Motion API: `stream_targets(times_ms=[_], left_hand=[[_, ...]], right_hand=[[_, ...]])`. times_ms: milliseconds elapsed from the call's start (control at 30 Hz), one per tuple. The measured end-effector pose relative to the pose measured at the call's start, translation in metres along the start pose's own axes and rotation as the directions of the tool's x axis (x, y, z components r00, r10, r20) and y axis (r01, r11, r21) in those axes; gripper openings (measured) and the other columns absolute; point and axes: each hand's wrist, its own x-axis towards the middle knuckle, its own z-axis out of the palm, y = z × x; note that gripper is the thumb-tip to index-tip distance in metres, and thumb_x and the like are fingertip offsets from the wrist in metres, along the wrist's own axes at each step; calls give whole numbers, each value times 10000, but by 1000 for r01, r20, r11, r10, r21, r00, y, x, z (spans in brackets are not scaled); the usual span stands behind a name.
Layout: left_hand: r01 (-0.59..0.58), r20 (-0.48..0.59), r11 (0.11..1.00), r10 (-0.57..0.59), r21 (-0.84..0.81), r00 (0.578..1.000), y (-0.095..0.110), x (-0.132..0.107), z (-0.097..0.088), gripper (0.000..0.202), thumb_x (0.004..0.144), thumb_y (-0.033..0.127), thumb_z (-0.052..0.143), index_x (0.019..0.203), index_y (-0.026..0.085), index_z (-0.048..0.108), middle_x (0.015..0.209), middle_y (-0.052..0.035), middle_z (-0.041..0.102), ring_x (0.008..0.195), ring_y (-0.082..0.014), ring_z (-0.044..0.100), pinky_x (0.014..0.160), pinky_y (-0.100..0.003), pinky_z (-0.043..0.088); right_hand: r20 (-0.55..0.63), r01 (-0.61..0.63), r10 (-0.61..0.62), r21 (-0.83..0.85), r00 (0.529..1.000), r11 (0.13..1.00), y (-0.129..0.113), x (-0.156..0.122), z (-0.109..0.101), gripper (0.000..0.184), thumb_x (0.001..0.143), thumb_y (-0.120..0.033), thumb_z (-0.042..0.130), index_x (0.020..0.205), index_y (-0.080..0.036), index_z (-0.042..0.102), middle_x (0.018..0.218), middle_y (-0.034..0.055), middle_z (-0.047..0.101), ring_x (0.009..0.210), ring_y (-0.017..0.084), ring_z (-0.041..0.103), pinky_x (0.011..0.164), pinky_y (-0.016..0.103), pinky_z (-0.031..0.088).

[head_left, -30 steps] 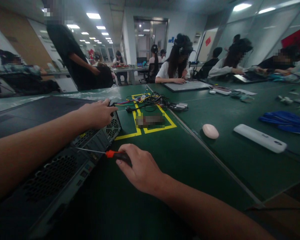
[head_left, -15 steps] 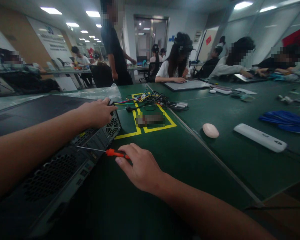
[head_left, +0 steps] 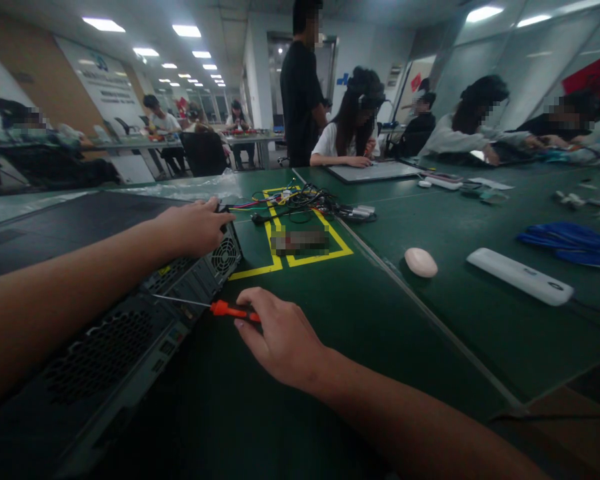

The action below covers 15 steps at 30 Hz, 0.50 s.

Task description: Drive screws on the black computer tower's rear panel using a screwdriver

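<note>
A black computer case (head_left: 130, 320) lies on its side on the green table, its rear panel with a fan grille facing me. My left hand (head_left: 193, 227) rests on the case's top far corner, fingers curled over the edge. My right hand (head_left: 280, 337) is closed around a screwdriver (head_left: 225, 309) with a red and black handle. Its thin metal shaft points left and its tip touches the case's rear panel.
Behind the case, a bundle of coloured cables (head_left: 300, 200) lies on a yellow-taped rectangle. To the right are a pink oval object (head_left: 421, 261), a white bar-shaped device (head_left: 520, 276) and blue cloth (head_left: 570, 241). Several people sit along the far side; one stands in black (head_left: 300, 100).
My hands and the screwdriver have barely moved. The standing person in black has walked from the left to the middle of the background.
</note>
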Motion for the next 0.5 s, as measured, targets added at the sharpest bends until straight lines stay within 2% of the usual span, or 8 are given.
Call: stream_targets(times_ms=[200, 333, 500], left_hand=[[0, -5, 1000, 0, -14, 1000, 0, 0, -1, 689, 1020, 358, 385, 1697, 308, 498, 1731, -195, 473, 1460, -454, 601, 1113, -591, 545], [-25, 3, 1000, 25, 10, 1000, 0, -1, 0, 694, 1041, 330, 314, 1715, 266, 466, 1715, -246, 466, 1481, -450, 590, 1108, -592, 547], [-6, 9, 1000, 6, -10, 1000, -1, 1, 1, 697, 1027, 341, 370, 1715, 286, 466, 1781, -210, 416, 1503, -464, 574, 1140, -609, 527]], right_hand=[[6, -3, 3, 19, 1000, 1000, 0, 0, 0, 235, 1082, -300, 612, 1305, -227, 628, 1208, 85, 750, 965, 247, 717, 823, 392, 532], [11, -11, 11, 19, 1000, 1000, -1, 0, 0, 256, 1084, -335, 611, 1313, -222, 631, 1206, 88, 742, 954, 247, 705, 815, 397, 530], [11, -2, 2, 0, 1000, 1000, -2, -1, -1, 264, 1094, -370, 591, 1303, -217, 643, 1184, 83, 724, 942, 235, 681, 812, 394, 518]])
